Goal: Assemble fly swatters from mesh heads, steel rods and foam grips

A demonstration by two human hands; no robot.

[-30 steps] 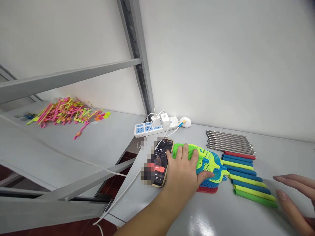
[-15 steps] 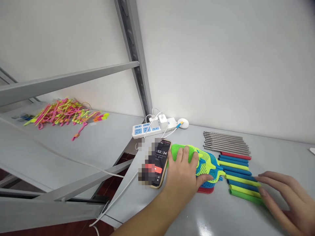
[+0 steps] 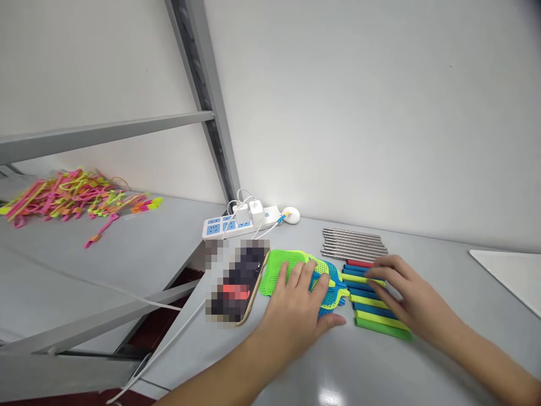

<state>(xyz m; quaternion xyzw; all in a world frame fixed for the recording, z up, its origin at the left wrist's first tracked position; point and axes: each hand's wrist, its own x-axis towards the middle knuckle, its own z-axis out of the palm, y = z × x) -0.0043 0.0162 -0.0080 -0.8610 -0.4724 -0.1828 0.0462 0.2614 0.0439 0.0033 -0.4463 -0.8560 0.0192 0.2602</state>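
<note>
Currently, on the grey worktop [image 3: 363, 372], a stack of mesh fly-swatter heads [image 3: 320, 266] is lying under the spread left hand [image 3: 296, 310], which is partly covering it. Coloured tubes [image 3: 369, 303] are lying beneath the right hand [image 3: 409, 296], its bent fingers touching one; whether gripping, I cannot tell. Steel rods [image 3: 354, 243] are lying behind; a phone [image 3: 242, 282] is lying beside the stack.

Power strip [image 3: 229, 226]: two white plugs [image 3: 256, 214] are seated in it.
White disc [image 3: 291, 215]: is set just beside the strip's right end.
Phone [image 3: 240, 285]: is laid flat, mostly pixelated.
Pink-and-yellow pile [image 3: 71, 194]: is heaped on the left tabletop [image 3: 127, 254].
White panel [image 3: 513, 276]: is cut off at right.
</note>
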